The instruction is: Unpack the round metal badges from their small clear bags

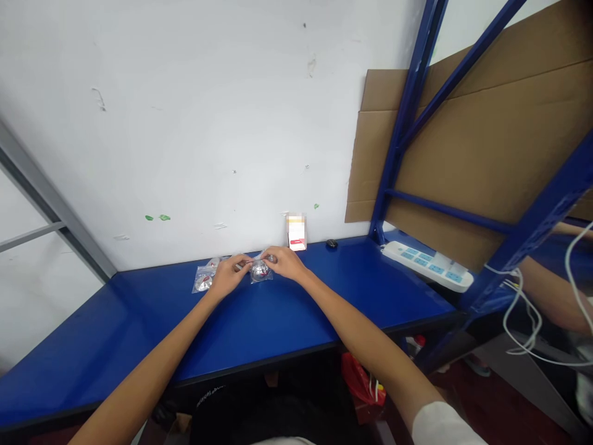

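Note:
Between my hands is a small clear plastic bag with a round, silvery item inside that bears dark and red marks. My left hand pinches the bag's top edge from the left. On the right, my right hand pinches the same top edge. The bag hangs at or just above the blue table; I cannot tell if it touches. Beside my left hand lies another clear bag with a round, pale item and a red mark. Behind it, a further bag is partly hidden by that hand.
A lit phone leans against the white wall, with a small black object to its right. A white power strip lies by the blue metal frame and cardboard. White cables and another person's arm are at right.

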### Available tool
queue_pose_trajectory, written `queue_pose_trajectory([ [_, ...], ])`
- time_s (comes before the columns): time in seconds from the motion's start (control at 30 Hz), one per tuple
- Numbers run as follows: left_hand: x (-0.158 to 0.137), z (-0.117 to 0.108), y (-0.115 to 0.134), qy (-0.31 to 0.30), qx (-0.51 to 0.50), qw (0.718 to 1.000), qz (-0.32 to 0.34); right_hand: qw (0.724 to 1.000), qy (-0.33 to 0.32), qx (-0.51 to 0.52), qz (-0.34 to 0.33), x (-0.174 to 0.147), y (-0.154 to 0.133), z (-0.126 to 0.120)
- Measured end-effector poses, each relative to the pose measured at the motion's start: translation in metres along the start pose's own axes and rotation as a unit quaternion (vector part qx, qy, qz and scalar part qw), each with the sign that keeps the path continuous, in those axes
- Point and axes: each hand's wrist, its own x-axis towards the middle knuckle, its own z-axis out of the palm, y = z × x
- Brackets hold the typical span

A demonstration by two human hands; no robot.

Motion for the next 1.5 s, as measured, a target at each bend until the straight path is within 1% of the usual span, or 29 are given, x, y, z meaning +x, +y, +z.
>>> queue_pose_trajectory([
  [0.57, 0.000, -0.002, 0.003, 0.017, 0.000, 1.000, 0.000, 1.000, -0.010, -0.007, 0.007, 0.001, -0.004, -0.002],
  [0.9, 0.000, -0.001, 0.001, 0.014, 0.003, 1.000, 0.000, 1.000, -0.015, 0.006, 0.013, 0.001, -0.005, -0.003],
  [1.1, -0.002, -0.002, 0.006, 0.005, -0.006, 1.000, -0.002, 1.000, -0.013, 0.012, 0.016, 0.001, -0.005, -0.003],
  [1.33, -0.001, -0.004, 0.007, 0.007, 0.001, 1.000, 0.021, 1.000, -0.013, 0.007, 0.008, 0.000, -0.007, -0.003],
  [1.5, 0.000, -0.005, 0.007, 0.010, 0.006, 1.000, 0.023, 0.999, -0.022, 0.002, 0.028, 0.000, -0.013, -0.005],
])
